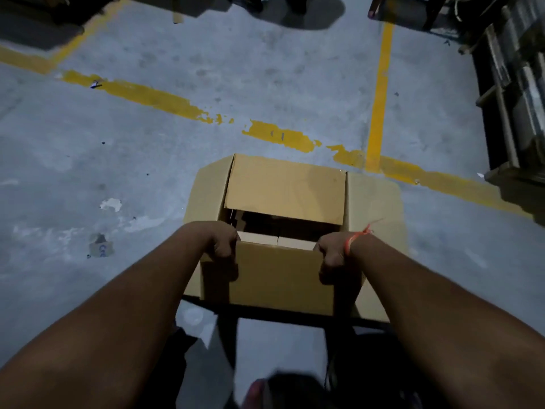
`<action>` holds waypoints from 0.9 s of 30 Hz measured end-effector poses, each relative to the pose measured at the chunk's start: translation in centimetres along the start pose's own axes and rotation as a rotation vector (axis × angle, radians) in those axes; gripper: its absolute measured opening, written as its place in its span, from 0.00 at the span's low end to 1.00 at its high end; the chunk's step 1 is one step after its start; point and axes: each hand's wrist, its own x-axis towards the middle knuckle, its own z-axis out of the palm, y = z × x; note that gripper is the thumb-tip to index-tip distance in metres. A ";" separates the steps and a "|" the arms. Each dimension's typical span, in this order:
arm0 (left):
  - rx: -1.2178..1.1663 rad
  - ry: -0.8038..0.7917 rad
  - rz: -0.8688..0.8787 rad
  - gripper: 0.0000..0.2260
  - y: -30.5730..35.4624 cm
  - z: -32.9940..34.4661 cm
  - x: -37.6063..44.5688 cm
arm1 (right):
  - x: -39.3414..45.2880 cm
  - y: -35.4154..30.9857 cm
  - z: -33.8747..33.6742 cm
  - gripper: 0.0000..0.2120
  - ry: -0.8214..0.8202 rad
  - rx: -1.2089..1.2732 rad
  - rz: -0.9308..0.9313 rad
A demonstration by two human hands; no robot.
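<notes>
The left hand [222, 245] and right hand [331, 252] are gripping the near top edge of an open cardboard box [280, 278], fingers curling over it, one at each corner. The box is sitting low, directly ahead, over a grey concrete floor [147, 172] with worn yellow lines [153, 95].

Dim, bluish light; soft blur, wide-angle bending at edges.

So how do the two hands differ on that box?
The right hand wears an orange thread at the wrist; the left hand wears none. The left hand grips the cardboard box at its near edge's left end, the right hand at the right end. Both curl over that edge.
</notes>
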 end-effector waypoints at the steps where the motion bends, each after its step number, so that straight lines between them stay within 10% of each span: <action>1: 0.123 0.046 -0.011 0.10 0.6 0.7 -1.0 | -0.7 -0.8 1.0 0.14 0.023 -0.045 -0.007; 10: 0.261 0.416 -0.070 0.18 2.5 9.1 -8.2 | -4.7 -3.9 9.2 0.17 0.263 -0.149 0.008; 13: 0.260 0.265 -0.046 0.17 2.6 11.7 -8.6 | -6.2 -5.5 11.6 0.19 0.157 -0.238 -0.035; 16: 0.100 -0.098 -0.008 0.43 3.4 15.5 -7.7 | -7.4 -7.6 14.4 0.35 -0.052 -0.316 -0.080; 20: 0.105 -0.061 -0.033 0.57 5.2 20.2 -5.2 | -6.5 -10.9 18.3 0.61 -0.160 -0.260 0.031; 27: 0.096 -0.297 -0.039 0.58 4.9 21.7 -1.0 | -3.7 -10.9 18.9 0.52 -0.265 -0.135 0.006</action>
